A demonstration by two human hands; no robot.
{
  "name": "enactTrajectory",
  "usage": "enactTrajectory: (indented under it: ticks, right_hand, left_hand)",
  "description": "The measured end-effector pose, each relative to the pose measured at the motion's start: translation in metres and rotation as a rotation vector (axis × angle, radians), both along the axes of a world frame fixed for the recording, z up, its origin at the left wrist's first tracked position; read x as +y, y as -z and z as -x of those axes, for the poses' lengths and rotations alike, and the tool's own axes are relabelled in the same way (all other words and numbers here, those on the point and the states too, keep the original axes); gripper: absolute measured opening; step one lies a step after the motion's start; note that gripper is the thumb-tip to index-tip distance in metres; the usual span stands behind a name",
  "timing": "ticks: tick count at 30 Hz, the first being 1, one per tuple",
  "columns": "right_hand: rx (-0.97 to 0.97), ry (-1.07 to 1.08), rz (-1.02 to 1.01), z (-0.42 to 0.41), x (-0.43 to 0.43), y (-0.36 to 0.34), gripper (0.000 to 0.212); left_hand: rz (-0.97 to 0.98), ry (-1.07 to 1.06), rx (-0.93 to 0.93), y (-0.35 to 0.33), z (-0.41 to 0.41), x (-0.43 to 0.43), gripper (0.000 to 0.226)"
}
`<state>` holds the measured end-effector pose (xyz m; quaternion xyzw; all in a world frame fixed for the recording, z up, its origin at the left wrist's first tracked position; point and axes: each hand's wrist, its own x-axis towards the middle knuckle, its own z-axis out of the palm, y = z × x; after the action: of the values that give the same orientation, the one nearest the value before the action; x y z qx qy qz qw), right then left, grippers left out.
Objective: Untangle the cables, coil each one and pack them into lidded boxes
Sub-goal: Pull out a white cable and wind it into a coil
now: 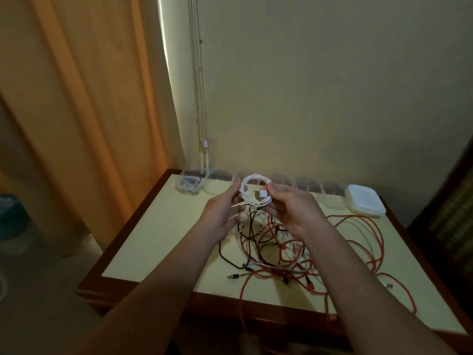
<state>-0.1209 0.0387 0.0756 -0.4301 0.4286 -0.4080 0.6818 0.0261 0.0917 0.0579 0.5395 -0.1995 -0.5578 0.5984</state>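
A white cable coil is held up above the table between both hands. My left hand grips the coil's left side. My right hand pinches its right side near the white plug. Below the hands lies a tangle of red, white and black cables. One red cable loops wide to the right and hangs over the front edge. A clear box at the back left holds a coiled white cable.
Several empty clear boxes line the table's back edge against the wall. A stack of white lids sits at the back right. The cream table top has a dark wooden rim. A curtain hangs on the left.
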Motion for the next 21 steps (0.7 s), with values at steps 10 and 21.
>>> enactTrajectory:
  ticks: [10,21]
  right_hand:
    - [0.496,0.076,0.164,-0.090,-0.116,0.080,0.007]
    - [0.826,0.119,0.445,-0.183,-0.223,0.126,0.011]
  left_hand:
    - [-0.182,0.187,-1.031,0.146,-0.110,-0.064,0.046]
    - [-0.219,0.423,-1.740,0.229,-0.166,-0.119,0.065]
